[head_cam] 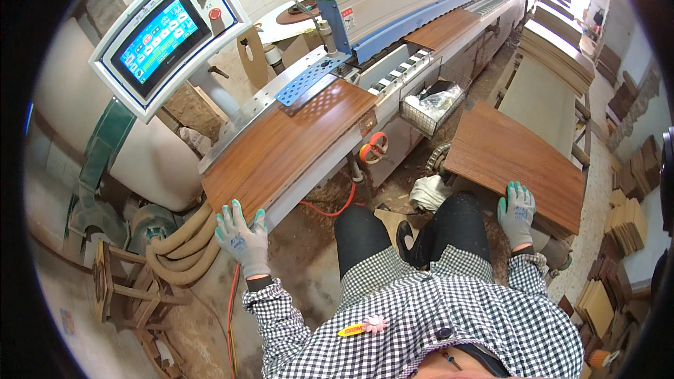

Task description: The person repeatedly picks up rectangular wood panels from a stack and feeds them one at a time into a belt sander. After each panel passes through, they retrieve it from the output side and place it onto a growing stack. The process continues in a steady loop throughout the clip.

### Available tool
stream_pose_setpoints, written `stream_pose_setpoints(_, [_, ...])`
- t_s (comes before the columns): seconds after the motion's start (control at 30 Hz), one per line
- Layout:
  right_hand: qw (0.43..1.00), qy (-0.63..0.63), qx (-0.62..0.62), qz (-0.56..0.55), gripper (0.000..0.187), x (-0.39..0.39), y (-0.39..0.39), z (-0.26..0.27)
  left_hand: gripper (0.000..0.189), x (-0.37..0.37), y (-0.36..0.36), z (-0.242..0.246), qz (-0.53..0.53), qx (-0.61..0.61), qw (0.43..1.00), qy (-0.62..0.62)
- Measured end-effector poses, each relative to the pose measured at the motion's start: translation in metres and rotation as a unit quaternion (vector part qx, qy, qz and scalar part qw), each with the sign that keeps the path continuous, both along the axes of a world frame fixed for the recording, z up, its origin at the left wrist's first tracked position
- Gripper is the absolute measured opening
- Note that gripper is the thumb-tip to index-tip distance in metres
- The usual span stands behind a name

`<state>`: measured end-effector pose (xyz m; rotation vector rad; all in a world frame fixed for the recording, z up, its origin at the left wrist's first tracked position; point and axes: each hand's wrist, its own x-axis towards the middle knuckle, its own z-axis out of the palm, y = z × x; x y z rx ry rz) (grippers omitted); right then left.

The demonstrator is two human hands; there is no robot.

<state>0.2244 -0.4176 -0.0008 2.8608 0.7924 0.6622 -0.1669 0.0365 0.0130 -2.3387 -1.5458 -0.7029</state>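
My left hand (244, 242), in a grey glove with green fingertips, lies with spread fingers at the near end of a brown wood-grain panel (295, 142). That panel rests on the infeed table of a long edge-banding machine (410, 8), its far part under a blue perforated plate (310, 79). My right hand (517, 213), gloved the same way, lays its fingers flat on the near edge of a second wood-grain panel (518, 152). This one tops a stack at my right. Farther along the machine, another brown panel (445, 29) lies beside the pressure beam.
A control panel with a lit touchscreen (160, 42) stands at upper left. Orange-handled scissors (374, 147) hang at the table's side, near a wire basket (436, 100) of plastic scraps. Tan hoses (184, 252) and a wooden stool (131, 287) are at left; board stacks (558, 55) line the right.
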Motion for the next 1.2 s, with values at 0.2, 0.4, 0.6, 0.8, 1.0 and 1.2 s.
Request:
stream_pose_setpoints(0.2, [0.847, 0.277, 0.422, 0.167, 0.027, -0.034, 0.01, -0.011, 0.068, 0.001, -0.002, 0.001, 0.005, -0.008, 1.0, -0.003])
stream_pose_setpoints(0.4, [0.347, 0.501, 0.791, -0.059, 0.049, 0.008, -0.032, -0.029, 0.067, 0.0, 0.0, 0.0, -0.001, -0.003, 1.0, -0.006])
stream_pose_setpoints(0.6, [0.335, 0.473, 0.814, -0.037, 0.038, 0.018, -0.051, -0.061, 0.067, 0.0, 0.001, -0.002, 0.0, -0.001, 1.0, -0.005])
stream_pose_setpoints(0.8, [0.307, 0.519, 0.798, -0.022, 0.038, -0.01, -0.044, -0.072, 0.068, -0.003, 0.005, -0.003, -0.009, -0.019, 1.0, 0.001])
stream_pose_setpoints(1.0, [0.265, 0.53, 0.805, 0.011, 0.043, -0.019, -0.041, -0.067, 0.067, -0.027, 0.013, -0.011, -0.008, -0.033, 0.999, -0.001])
stream_pose_setpoints(1.2, [0.245, 0.51, 0.824, -0.035, 0.043, -0.022, -0.037, -0.062, 0.061, -0.061, 0.014, -0.029, -0.038, -0.045, 0.993, -0.1])
